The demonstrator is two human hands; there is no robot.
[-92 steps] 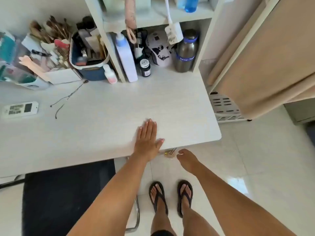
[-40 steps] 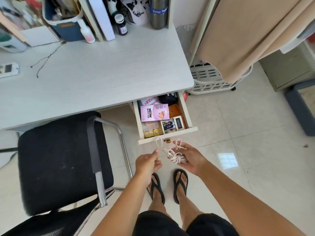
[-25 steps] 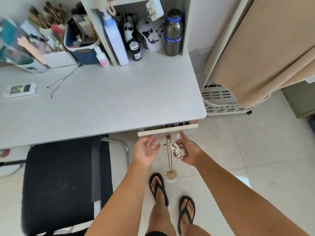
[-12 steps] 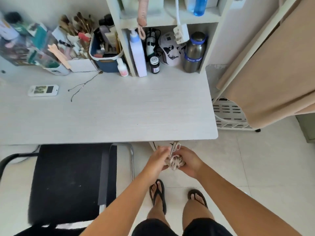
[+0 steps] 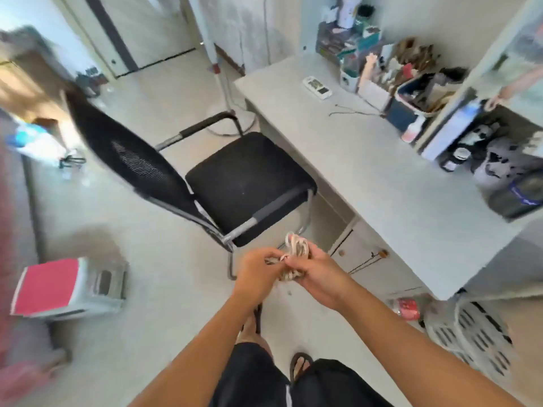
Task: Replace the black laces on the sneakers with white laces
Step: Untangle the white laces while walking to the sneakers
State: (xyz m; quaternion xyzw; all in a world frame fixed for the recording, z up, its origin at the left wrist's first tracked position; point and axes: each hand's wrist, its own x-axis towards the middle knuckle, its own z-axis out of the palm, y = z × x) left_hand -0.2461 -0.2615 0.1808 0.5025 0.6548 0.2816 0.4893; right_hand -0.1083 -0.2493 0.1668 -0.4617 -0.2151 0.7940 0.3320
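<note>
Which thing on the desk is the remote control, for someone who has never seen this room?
Start at the white desk beside the black chair. At its far end, before the cluttered organizers, lies the remote control: the only flat white slab there, lying alone, with a small display.

- White laces (image 5: 296,248), bundled.
- Black mesh chair (image 5: 249,183), black seat.
- Pale grey desk (image 5: 382,171).
- Red-topped box (image 5: 47,284), white sides.
- Black shorts (image 5: 252,374).

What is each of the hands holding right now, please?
Left hand: pinching the white laces.
Right hand: gripping the same laces.
</note>
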